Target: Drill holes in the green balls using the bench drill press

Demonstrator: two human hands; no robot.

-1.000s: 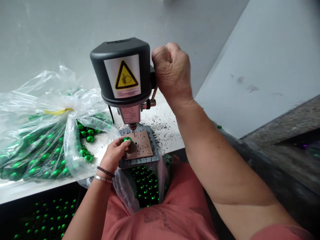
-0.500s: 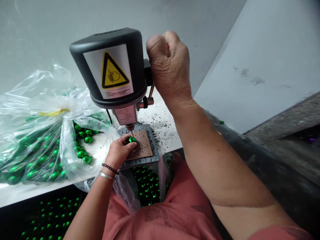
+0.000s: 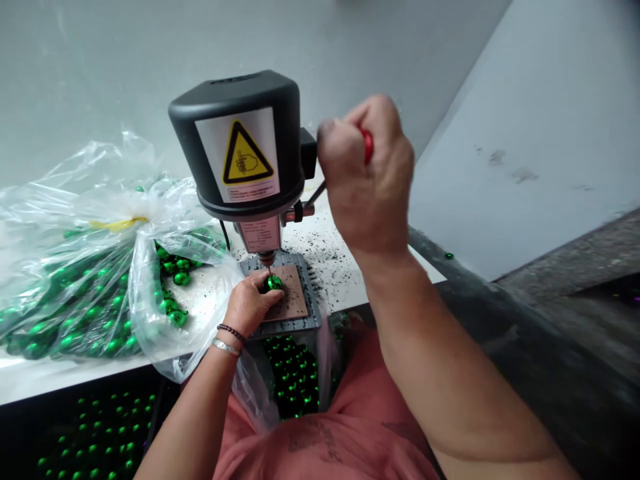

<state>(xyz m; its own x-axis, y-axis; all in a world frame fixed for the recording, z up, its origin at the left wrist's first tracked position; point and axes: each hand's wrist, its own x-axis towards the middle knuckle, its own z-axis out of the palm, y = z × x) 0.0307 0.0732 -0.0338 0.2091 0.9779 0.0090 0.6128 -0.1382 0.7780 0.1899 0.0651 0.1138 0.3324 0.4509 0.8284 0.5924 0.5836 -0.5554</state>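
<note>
On the brown board of a small drill press, my left hand grips a shiny green ball between thumb and fingers. Right above the ball is the thin drill bit; whether its tip is inside the ball I cannot tell. My right hand is wrapped round the red-knobbed feed lever to the right of the black motor housing. A yellow warning triangle marks the front of the housing.
A clear plastic bag of green balls lies to the left, its mouth spilling several onto the white table. Dark shavings litter the table right of the press. More green balls sit below the table edge.
My right hand has come down and forward with the lever, showing more of its red knob. My left hand still holds the ball under the bit. The whole view has shifted slightly.
</note>
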